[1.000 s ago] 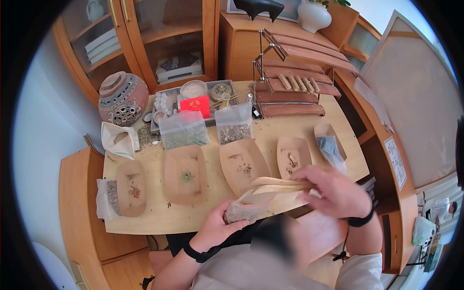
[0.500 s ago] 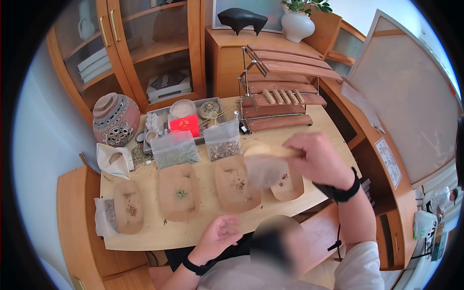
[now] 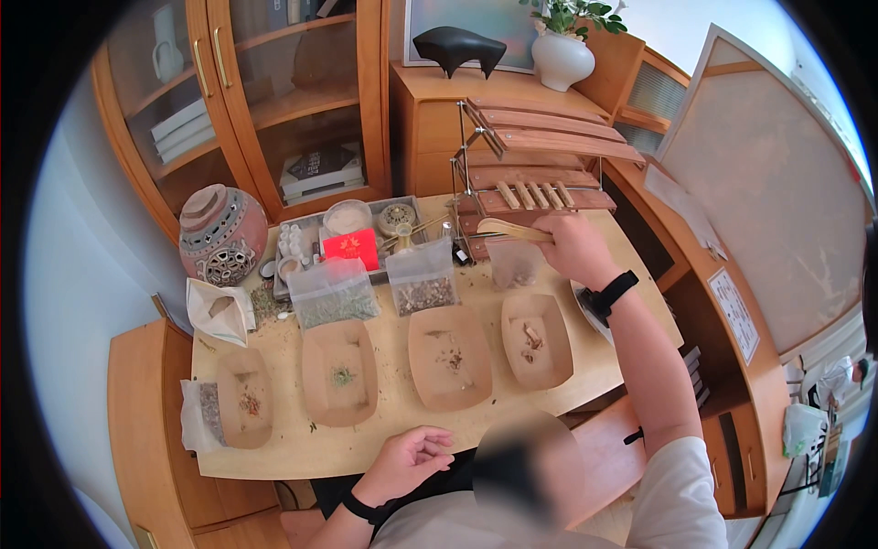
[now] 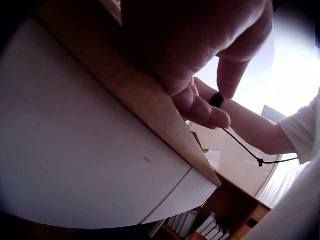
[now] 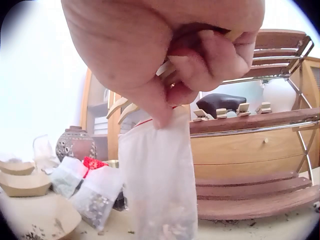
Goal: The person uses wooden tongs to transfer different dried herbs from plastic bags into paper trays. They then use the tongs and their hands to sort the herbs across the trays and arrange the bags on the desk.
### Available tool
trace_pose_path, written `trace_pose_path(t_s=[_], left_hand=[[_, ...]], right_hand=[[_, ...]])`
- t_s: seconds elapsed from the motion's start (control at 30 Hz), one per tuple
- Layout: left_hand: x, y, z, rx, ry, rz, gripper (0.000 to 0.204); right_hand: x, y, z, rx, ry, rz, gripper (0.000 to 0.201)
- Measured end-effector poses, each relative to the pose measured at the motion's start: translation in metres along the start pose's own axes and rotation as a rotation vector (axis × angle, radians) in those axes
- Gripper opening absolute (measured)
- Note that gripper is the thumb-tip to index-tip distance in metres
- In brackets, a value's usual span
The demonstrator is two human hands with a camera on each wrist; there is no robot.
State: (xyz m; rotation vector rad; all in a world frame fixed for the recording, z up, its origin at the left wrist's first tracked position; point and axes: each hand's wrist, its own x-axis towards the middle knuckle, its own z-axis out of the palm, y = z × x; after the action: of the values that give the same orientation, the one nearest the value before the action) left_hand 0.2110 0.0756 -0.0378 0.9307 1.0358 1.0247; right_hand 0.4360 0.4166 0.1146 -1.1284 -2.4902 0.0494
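Observation:
My right hand (image 3: 574, 245) reaches to the table's back right, beside the wooden rack. It pinches the top of a translucent bag (image 5: 159, 175) with pale pieces at its bottom, and also grips light wooden spoons (image 3: 514, 230). In the right wrist view the bag hangs upright below my fingers. My left hand (image 3: 408, 465) holds nothing and stays near the table's front edge, fingers loosely bent. Paper trays with small heaps stand in a row: one with wood pieces (image 3: 537, 364), others with dry bits (image 3: 450, 387), green bits (image 3: 339, 400) and reddish bits (image 3: 244, 424).
Filled bags (image 3: 420, 291) lie behind the trays, near a grey tray with a red packet (image 3: 351, 248). A slatted wooden rack (image 3: 540, 142) bearing small wooden pieces stands at the back right. A patterned clay pot (image 3: 222, 240) is at the back left.
My right hand has carried the bag and spoons from the front of the table to the back right, by the rack. My left hand has let go of the bag and stays near the front edge.

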Motion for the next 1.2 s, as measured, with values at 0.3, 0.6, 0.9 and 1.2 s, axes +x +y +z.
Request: trace_pose_path(t_s=[0.3, 0.6, 0.9, 1.2], left_hand=[[0.000, 0.000, 0.001, 0.025, 0.017, -0.014, 0.034], [0.001, -0.002, 0.000, 0.009, 0.023, 0.007, 0.032], [0.002, -0.004, 0.001, -0.004, 0.042, 0.008, 0.030], [0.002, -0.003, 0.000, -0.056, 0.043, -0.001, 0.034]], right_hand=[[0.012, 0.014, -0.002, -0.006, 0.066, -0.032, 0.021], [0.018, 0.005, -0.029, 0.016, -0.240, 0.112, 0.023], [0.005, 0.016, 0.017, -0.241, -0.082, 0.014, 0.029], [-0.041, -0.001, -0.042, -0.020, 0.072, -0.010, 0.029]])
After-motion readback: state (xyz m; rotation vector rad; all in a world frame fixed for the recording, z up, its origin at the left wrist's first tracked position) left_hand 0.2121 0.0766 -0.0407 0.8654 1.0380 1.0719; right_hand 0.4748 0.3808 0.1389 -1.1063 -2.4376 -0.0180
